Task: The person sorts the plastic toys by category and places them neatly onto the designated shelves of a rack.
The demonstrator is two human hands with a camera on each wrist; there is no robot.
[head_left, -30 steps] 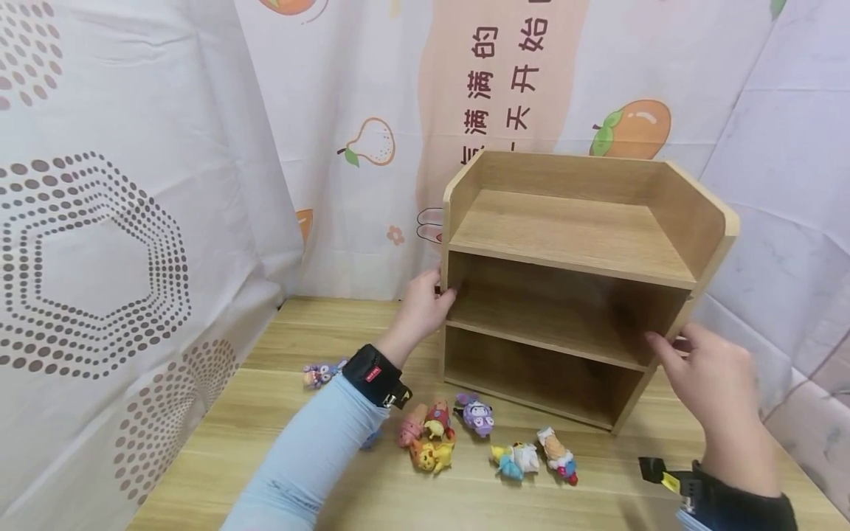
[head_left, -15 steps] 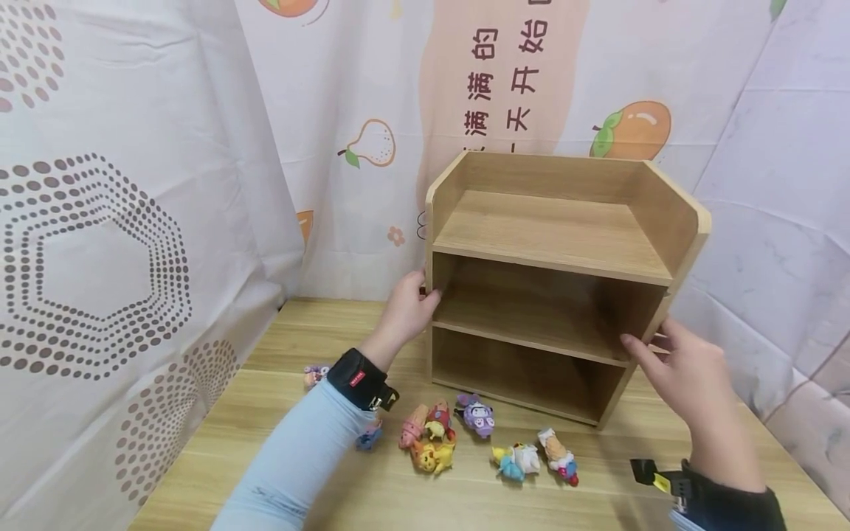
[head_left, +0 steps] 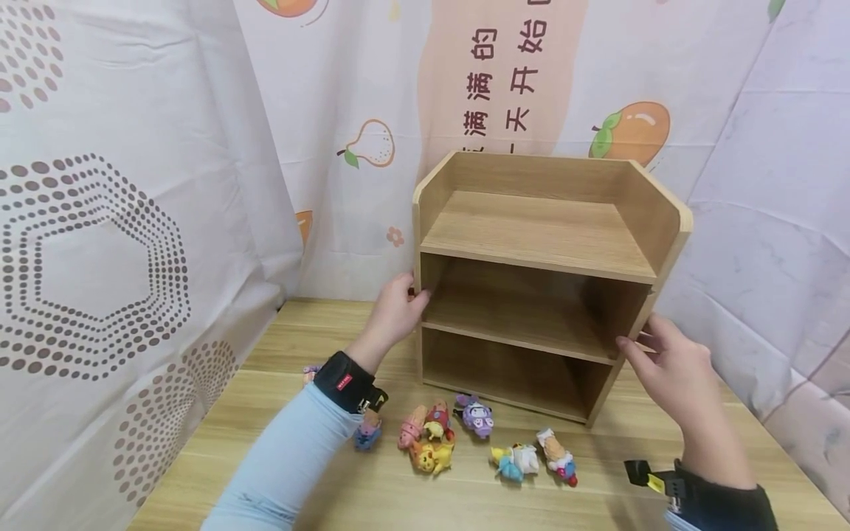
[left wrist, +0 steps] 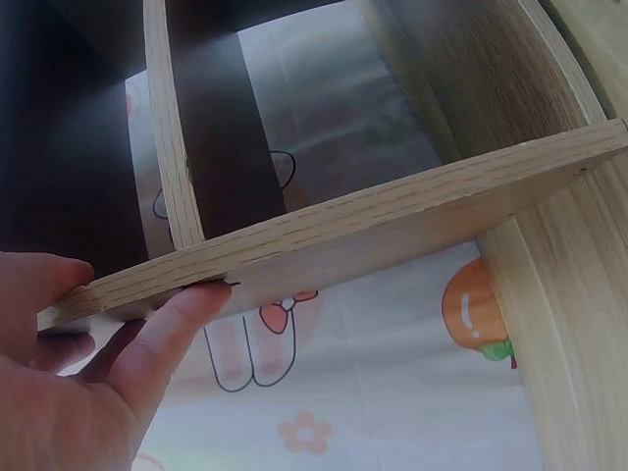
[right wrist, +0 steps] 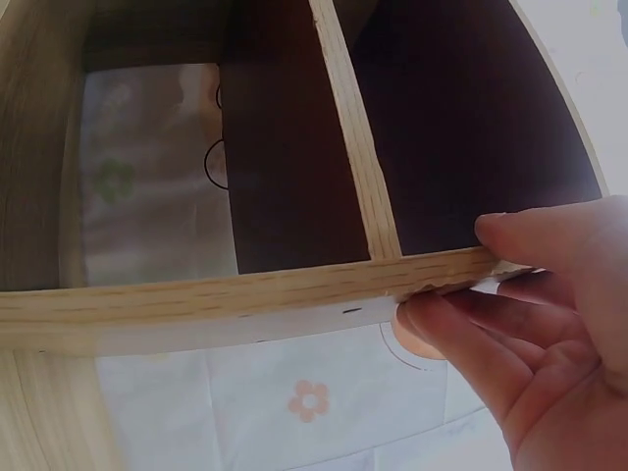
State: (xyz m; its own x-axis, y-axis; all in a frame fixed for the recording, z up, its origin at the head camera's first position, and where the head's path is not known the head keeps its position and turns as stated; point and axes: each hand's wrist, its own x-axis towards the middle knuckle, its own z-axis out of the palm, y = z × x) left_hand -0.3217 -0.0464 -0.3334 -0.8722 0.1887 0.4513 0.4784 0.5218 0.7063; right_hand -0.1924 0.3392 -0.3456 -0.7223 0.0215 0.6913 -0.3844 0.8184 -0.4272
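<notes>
A small wooden shelf unit (head_left: 538, 240) with a raised back and sides stands upright on the table, turned slightly. My left hand (head_left: 388, 317) grips the front edge of its left side panel, level with the middle compartment. On the opposite panel, my right hand (head_left: 677, 369) holds the front edge at a similar height. In the left wrist view the fingers and thumb lie on both faces of the panel (left wrist: 324, 216). Likewise, the right wrist view has thumb and fingers pinching the other panel's edge (right wrist: 245, 289). No items are visible on the shelves.
Several toy figures lie before the shelf unit on the wooden table (head_left: 398, 509): a purple one (head_left: 477, 418), a yellow one (head_left: 432, 457), a blue one (head_left: 367, 434) beside my left sleeve, and a white-and-blue one (head_left: 516, 462). A printed curtain (head_left: 352, 236) hangs close behind.
The shelf unit has slid left across the table, both hands moving with it. My left arm has shifted left, uncovering the blue figure and covering more of the far-left figure.
</notes>
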